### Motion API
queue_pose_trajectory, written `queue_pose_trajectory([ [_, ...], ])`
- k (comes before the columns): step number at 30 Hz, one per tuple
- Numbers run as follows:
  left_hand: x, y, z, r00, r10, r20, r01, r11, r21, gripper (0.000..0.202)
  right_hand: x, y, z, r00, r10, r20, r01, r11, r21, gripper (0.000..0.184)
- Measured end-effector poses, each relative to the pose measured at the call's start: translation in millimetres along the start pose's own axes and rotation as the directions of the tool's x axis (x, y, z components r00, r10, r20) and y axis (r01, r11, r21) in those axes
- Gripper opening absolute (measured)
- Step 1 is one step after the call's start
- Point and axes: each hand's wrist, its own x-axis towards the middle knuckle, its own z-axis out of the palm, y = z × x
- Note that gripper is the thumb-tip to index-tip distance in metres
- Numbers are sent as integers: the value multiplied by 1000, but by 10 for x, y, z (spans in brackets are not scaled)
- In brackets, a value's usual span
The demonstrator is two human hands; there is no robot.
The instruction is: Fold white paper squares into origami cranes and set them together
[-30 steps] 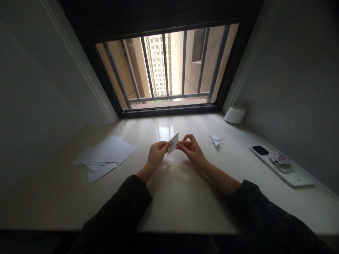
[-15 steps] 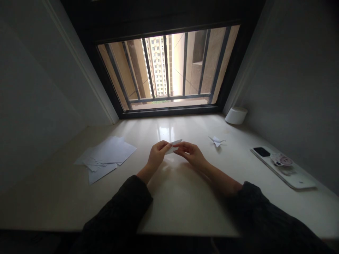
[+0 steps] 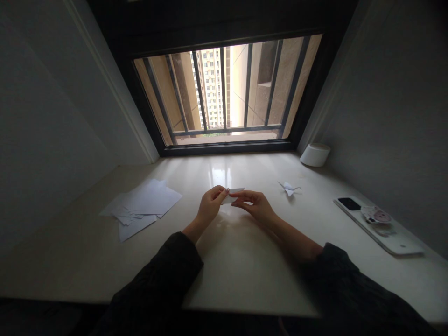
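Through my feed I have the left hand (image 3: 210,204) clamped on a small piece of folded white paper (image 3: 228,199), its thumb lying on the near side. The right hand (image 3: 258,205) meets it from the other side: its fingertips touch the paper and its thumb sits by the lower edge, but I cannot tell whether that thumb presses too. The paper is between the two hands, above the pale surface (image 3: 245,270).

Well to the left of the left hand I see a loose pile of white sheets (image 3: 150,200), overlapping, with smaller scraps on top. Near the right hand, a little beyond it and to its right, stands a paper crane (image 3: 289,188). Farther right of that hand lies a phone (image 3: 399,243), back upward. A white container (image 3: 315,157) stands beyond the crane, near the wall.
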Motion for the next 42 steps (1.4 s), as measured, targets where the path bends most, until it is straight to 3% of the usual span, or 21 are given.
queue_pose_trajectory([
  [4,-14,35,17,992,-129,14,130,990,-53,35,8,-8,-7,998,19,-62,-19,1000,12,32],
  [7,-27,57,29,988,-155,6,154,984,-93,42,22,-2,-22,994,32,-107,-27,998,50,33],
  [11,-30,49,29,999,-37,-5,37,995,-87,54,38,20,-34,988,54,-141,-40,994,98,34],
  [16,-43,31,28,993,116,27,-116,993,-5,32,43,13,-27,989,42,-139,-22,990,142,30],
  [23,-74,58,38,983,174,-54,-169,981,93,22,37,-20,-12,986,59,-154,-35,988,153,30],
  [31,-66,46,21,987,161,-14,-160,986,47,21,40,-44,-17,997,45,-60,-35,985,166,32],
  [37,-57,35,76,996,86,-3,-86,989,-120,24,26,-66,-22,989,47,-142,-29,992,121,27],
  [42,-42,29,84,999,-26,-29,23,992,-121,29,15,-45,-25,975,-8,-221,27,996,83,23],
])
